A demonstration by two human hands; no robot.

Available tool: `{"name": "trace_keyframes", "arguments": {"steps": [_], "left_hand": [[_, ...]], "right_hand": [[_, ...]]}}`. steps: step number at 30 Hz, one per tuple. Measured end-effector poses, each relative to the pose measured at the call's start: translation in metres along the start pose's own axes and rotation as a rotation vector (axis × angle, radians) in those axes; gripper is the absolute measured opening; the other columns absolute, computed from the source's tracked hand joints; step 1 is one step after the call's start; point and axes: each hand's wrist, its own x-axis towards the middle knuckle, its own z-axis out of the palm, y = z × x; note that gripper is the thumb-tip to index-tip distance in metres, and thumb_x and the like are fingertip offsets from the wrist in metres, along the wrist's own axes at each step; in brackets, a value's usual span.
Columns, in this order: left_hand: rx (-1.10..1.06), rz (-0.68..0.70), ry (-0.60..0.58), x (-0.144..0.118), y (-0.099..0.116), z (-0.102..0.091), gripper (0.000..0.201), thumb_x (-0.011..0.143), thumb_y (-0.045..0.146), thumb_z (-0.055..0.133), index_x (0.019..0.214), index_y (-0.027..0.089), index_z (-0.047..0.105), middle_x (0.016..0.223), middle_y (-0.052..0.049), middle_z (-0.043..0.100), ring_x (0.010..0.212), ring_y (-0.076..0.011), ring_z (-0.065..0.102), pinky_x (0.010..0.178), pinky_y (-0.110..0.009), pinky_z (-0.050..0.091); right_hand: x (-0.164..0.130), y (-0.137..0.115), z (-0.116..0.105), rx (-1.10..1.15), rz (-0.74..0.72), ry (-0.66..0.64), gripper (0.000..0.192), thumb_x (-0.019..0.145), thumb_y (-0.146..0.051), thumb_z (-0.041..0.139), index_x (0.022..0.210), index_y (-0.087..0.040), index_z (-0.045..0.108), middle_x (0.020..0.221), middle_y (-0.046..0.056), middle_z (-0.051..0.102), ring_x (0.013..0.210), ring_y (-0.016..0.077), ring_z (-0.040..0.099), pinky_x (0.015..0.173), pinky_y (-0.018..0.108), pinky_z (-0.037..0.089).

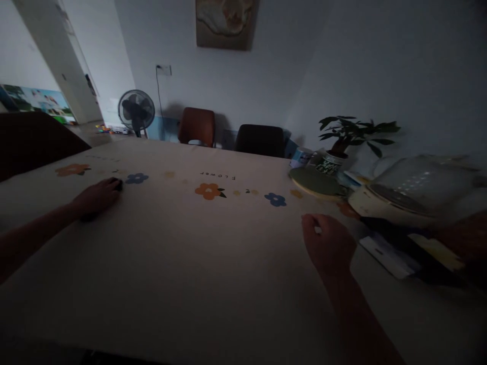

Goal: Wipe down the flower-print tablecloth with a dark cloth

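On the left part of the flowered tablecloth (198,253), my left hand (98,196) is closed over a dark object (89,217). The object's dark ends show past the fingertips and under the palm, but its kind cannot be made out in the dim light. My right hand (330,244) rests on the cloth at the right, its fingers curled inward. A small gap shows between thumb and fingers, and nothing is visible in them. Near it lie a white flat box (386,257) and a dark flat thing (395,235).
At the right stand a potted plant (332,162), a round green mat (315,182) and a white round appliance (391,205) beside clear plastic. Beyond the table are a brown chair (197,125), a black chair (259,139) and a fan (136,111). A dark chair back (36,139) is at left.
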Motion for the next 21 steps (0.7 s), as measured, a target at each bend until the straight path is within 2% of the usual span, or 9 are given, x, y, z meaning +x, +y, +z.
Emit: {"name": "trace_keyframes", "arguments": {"steps": [2, 4, 6, 8, 10, 13, 15, 17, 21], "left_hand": [[-0.003, 0.063, -0.017, -0.003, -0.018, 0.000, 0.062, 0.091, 0.037, 0.010, 0.119, 0.008, 0.058, 0.145, -0.009, 0.050, 0.139, -0.0216, 0.033, 0.113, -0.034, 0.030], [-0.006, 0.149, -0.030, -0.008, -0.021, 0.002, 0.061, 0.091, 0.037, 0.011, 0.106, 0.008, 0.062, 0.143, -0.010, 0.052, 0.140, -0.0235, 0.031, 0.116, -0.038, 0.028], [-0.014, 0.254, -0.039, -0.018, -0.010, 0.007, 0.056, 0.090, 0.033, 0.015, 0.093, 0.008, 0.065, 0.142, -0.013, 0.052, 0.143, -0.0246, 0.028, 0.119, -0.040, 0.023], [-0.028, 0.344, -0.043, -0.033, 0.012, 0.013, 0.050, 0.090, 0.031, 0.021, 0.091, 0.008, 0.066, 0.145, -0.014, 0.049, 0.146, -0.0244, 0.024, 0.121, -0.040, 0.020], [-0.075, 0.384, -0.024, -0.053, 0.045, 0.019, 0.048, 0.091, 0.033, 0.027, 0.105, 0.009, 0.066, 0.150, -0.014, 0.044, 0.147, -0.0245, 0.024, 0.122, -0.040, 0.021], [-0.232, 0.392, 0.041, -0.088, 0.110, 0.020, 0.053, 0.093, 0.036, 0.033, 0.137, 0.012, 0.051, 0.156, -0.016, 0.034, 0.147, -0.0283, 0.027, 0.121, -0.045, 0.026], [-0.267, 0.439, 0.043, -0.109, 0.160, 0.015, 0.053, 0.094, 0.035, 0.033, 0.142, 0.014, 0.046, 0.156, -0.015, 0.034, 0.148, -0.0297, 0.025, 0.121, -0.049, 0.025], [-0.270, 0.479, 0.004, -0.124, 0.210, 0.005, 0.053, 0.095, 0.034, 0.034, 0.142, 0.014, 0.045, 0.158, -0.014, 0.030, 0.149, -0.0298, 0.022, 0.122, -0.048, 0.022], [-0.326, 0.631, -0.069, -0.141, 0.302, -0.015, 0.055, 0.097, 0.034, 0.031, 0.145, 0.008, 0.040, 0.160, -0.017, 0.025, 0.150, -0.0311, 0.016, 0.123, -0.048, 0.017]], "right_hand": [[-0.001, -0.002, 0.002, -0.003, 0.008, -0.028, 0.033, 0.086, -0.037, 0.038, 0.062, -0.021, 0.055, 0.064, 0.007, 0.061, 0.064, 0.0200, 0.054, 0.062, 0.032, 0.035], [-0.002, -0.004, 0.004, 0.006, 0.009, -0.039, 0.032, 0.085, -0.036, 0.040, 0.063, -0.021, 0.056, 0.065, 0.007, 0.061, 0.064, 0.0197, 0.054, 0.061, 0.031, 0.035], [-0.003, -0.007, 0.006, 0.032, 0.001, -0.035, 0.031, 0.085, -0.036, 0.040, 0.064, -0.021, 0.058, 0.066, 0.007, 0.062, 0.064, 0.0197, 0.054, 0.060, 0.031, 0.034], [-0.005, -0.009, 0.007, 0.057, -0.009, -0.038, 0.031, 0.085, -0.036, 0.041, 0.065, -0.021, 0.059, 0.066, 0.007, 0.062, 0.063, 0.0195, 0.054, 0.060, 0.031, 0.033], [-0.005, -0.011, 0.007, 0.067, -0.015, -0.045, 0.031, 0.085, -0.035, 0.042, 0.064, -0.021, 0.059, 0.064, 0.006, 0.060, 0.063, 0.0194, 0.054, 0.059, 0.030, 0.033], [-0.005, -0.013, 0.005, 0.071, -0.012, -0.049, 0.030, 0.084, -0.035, 0.043, 0.063, -0.020, 0.059, 0.065, 0.006, 0.059, 0.063, 0.0194, 0.053, 0.059, 0.030, 0.033], [-0.004, -0.013, 0.002, 0.078, 0.001, -0.052, 0.029, 0.084, -0.035, 0.044, 0.065, -0.020, 0.060, 0.066, 0.007, 0.060, 0.063, 0.0192, 0.053, 0.059, 0.030, 0.033], [-0.003, -0.014, -0.002, 0.094, 0.019, -0.054, 0.029, 0.084, -0.036, 0.044, 0.066, -0.020, 0.061, 0.067, 0.007, 0.061, 0.063, 0.0192, 0.054, 0.060, 0.031, 0.034], [0.000, -0.014, -0.008, 0.164, 0.035, -0.042, 0.030, 0.084, -0.037, 0.044, 0.069, -0.020, 0.063, 0.071, 0.007, 0.066, 0.069, 0.0214, 0.059, 0.065, 0.032, 0.039]]}}
